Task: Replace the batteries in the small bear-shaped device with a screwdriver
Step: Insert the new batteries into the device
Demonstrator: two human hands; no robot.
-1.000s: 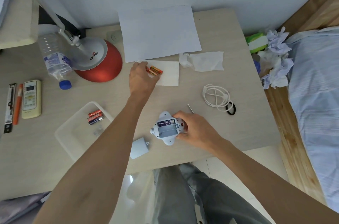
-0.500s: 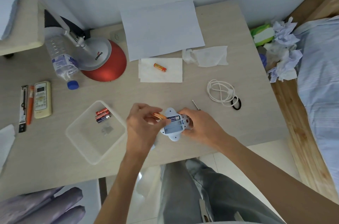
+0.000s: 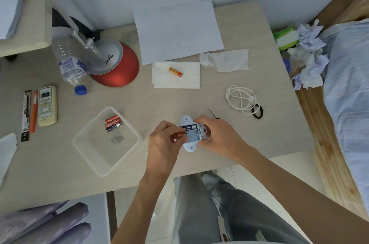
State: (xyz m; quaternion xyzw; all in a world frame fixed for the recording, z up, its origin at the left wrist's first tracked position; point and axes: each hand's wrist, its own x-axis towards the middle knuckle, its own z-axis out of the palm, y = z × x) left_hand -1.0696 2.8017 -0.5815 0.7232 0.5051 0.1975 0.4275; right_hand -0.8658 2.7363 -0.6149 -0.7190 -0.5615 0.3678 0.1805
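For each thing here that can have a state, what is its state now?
Device: compartment open, one battery seated, right hand steadying it.
Orange battery: in left hand, at the compartment.
Spare battery: loose on napkin.
Old batteries: in tray.
Bottle: lying, capped.
Screwdriver: lying unused.

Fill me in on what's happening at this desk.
A person is putting fresh batteries into a small bear-shaped device lying face down with its battery bay open. The right hand steadies it on the desk, while the left hand pushes an orange battery into the bay; one battery already sits inside. Another orange battery waits on a napkin. Three batteries lie in a plastic tray, and the screwdriver is set aside.
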